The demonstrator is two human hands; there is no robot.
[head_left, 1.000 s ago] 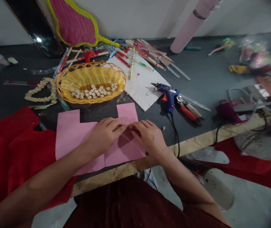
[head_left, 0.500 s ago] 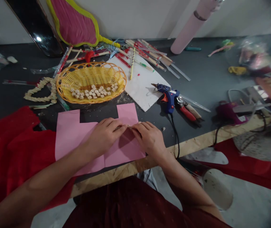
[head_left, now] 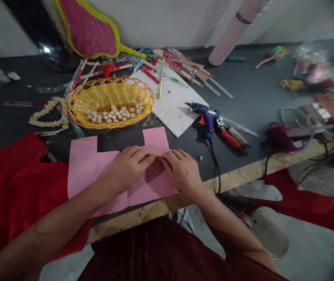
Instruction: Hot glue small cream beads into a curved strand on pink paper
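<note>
The thumb and fingers of the left hand (head_left: 128, 166) are closed in a pinch, and those of the right hand (head_left: 183, 169) are pinched too, the two sets of fingertips nearly meeting. Between them sits a small pale piece (head_left: 157, 155), gripped from both sides; most of it is hidden by the fingers, so its full shape cannot be told.

Directly below the fingers lies pink paper (head_left: 155, 187), spreading out to their left and toward the body. Further left of the fingers is a red cloth (head_left: 15, 187).

Beyond the fingers and to their left stands a yellow basket (head_left: 76, 95), with pale beads (head_left: 112, 116) gathered on its near side. Left of the basket, farther from the fingers, lies a beaded loop (head_left: 50, 113). Straight ahead of the fingers, past the paper, is a white board (head_left: 171, 113), with sticks (head_left: 181, 68) strewn across its far end.

To the right of the fingers and ahead of them rests a blue glue gun (head_left: 209, 121), with pliers (head_left: 230, 138) just beside it. A loose bead (head_left: 200, 158) lies nearer, just right of the right fingers. Well beyond the fingers, a pink bottle (head_left: 227, 41) stands by the wall.
</note>
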